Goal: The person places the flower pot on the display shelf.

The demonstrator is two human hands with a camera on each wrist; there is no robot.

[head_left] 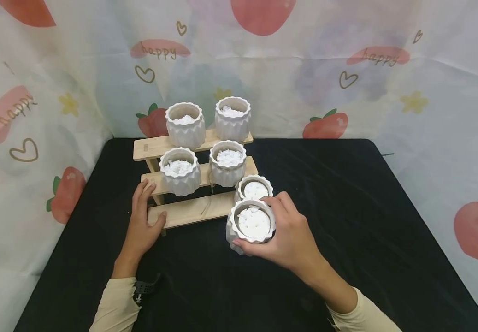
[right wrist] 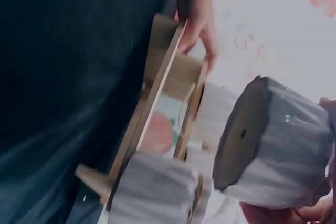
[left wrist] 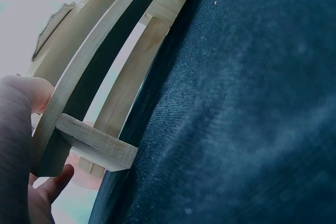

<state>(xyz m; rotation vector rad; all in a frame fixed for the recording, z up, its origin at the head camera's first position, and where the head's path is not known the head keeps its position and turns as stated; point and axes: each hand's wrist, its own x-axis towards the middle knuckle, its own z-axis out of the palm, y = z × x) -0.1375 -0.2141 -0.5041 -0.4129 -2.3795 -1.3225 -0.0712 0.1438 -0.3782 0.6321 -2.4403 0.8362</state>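
A stepped wooden stand (head_left: 197, 210) with three shelves stands on the black cloth. My left hand (head_left: 141, 228) grips its left end, thumb on the lowest shelf and fingers at the middle one. In the left wrist view the left fingers (left wrist: 39, 95) bend round the board's end. My right hand (head_left: 290, 230) holds a white fluted pot (head_left: 231, 226) by its rim, filled with white material. The right wrist view shows this pot (right wrist: 289, 145) lifted, its flat underside with a small hole visible. Behind it another white pot (head_left: 242, 189) sits at the lowest shelf's right end.
Two white pots stand on the top shelf, a left one (head_left: 186, 131) and a right one (head_left: 233, 127). The middle shelf carries two more, a left pot (head_left: 182, 182) and a right pot (head_left: 228, 174) with twine. A patterned curtain (head_left: 284, 92) hangs behind the black-covered table (head_left: 346, 184).
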